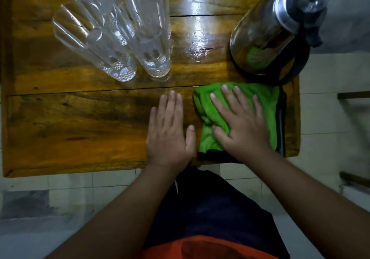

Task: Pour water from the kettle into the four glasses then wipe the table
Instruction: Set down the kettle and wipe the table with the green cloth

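Note:
Several tall clear glasses (120,30) stand bunched at the back left of the wooden table (70,118). A shiny steel kettle (268,32) with a black handle stands at the back right. In front of the kettle lies a crumpled green cloth (266,106) with a dark edge, near the table's front right corner. My right hand (240,122) lies flat on the cloth, fingers spread, pressing it down. Just left of the cloth, my left hand (170,130) rests palm down on the bare wood, fingers together, holding nothing.
The table's front edge runs just below my wrists, and its right edge lies close beside the cloth. Pale tiled floor (324,118) surrounds the table. A dark bar or furniture frame (354,94) shows at the far right. A bright glare streak marks the wood between glasses and kettle.

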Demonstrator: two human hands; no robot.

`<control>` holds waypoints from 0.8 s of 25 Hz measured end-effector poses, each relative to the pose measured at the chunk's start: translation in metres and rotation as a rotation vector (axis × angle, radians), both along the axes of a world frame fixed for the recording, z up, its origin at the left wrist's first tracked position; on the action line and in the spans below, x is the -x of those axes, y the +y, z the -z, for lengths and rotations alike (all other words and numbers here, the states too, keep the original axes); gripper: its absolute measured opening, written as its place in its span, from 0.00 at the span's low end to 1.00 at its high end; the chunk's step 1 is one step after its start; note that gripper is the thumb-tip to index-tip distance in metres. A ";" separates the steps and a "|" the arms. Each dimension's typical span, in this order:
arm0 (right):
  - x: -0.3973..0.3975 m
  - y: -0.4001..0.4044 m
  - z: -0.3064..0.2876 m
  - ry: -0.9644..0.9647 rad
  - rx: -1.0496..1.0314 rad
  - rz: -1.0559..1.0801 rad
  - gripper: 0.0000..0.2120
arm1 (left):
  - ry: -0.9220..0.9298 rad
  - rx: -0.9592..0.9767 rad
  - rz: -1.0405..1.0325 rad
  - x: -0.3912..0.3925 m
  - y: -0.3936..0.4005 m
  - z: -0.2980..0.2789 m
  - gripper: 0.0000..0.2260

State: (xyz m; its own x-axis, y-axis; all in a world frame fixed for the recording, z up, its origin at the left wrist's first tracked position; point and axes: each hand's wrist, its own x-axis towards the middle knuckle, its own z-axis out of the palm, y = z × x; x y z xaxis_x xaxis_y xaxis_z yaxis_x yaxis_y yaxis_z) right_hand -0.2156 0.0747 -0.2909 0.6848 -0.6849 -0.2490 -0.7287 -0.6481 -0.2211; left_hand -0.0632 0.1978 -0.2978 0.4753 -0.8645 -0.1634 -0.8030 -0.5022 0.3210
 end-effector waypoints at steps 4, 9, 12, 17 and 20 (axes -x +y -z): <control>0.011 -0.020 -0.001 -0.012 0.000 0.003 0.34 | -0.051 -0.060 -0.035 0.015 -0.006 0.004 0.34; 0.053 0.007 0.002 -0.019 0.029 0.110 0.34 | -0.076 -0.064 -0.031 0.016 -0.007 0.006 0.34; 0.045 0.002 0.002 -0.011 0.028 0.103 0.35 | -0.075 -0.067 -0.031 0.016 -0.007 0.006 0.34; 0.026 -0.015 0.002 -0.020 0.018 0.042 0.34 | -0.086 -0.061 -0.030 0.018 -0.008 0.007 0.34; 0.025 -0.018 -0.002 -0.020 0.000 0.027 0.33 | -0.090 -0.066 -0.031 0.016 -0.009 0.006 0.33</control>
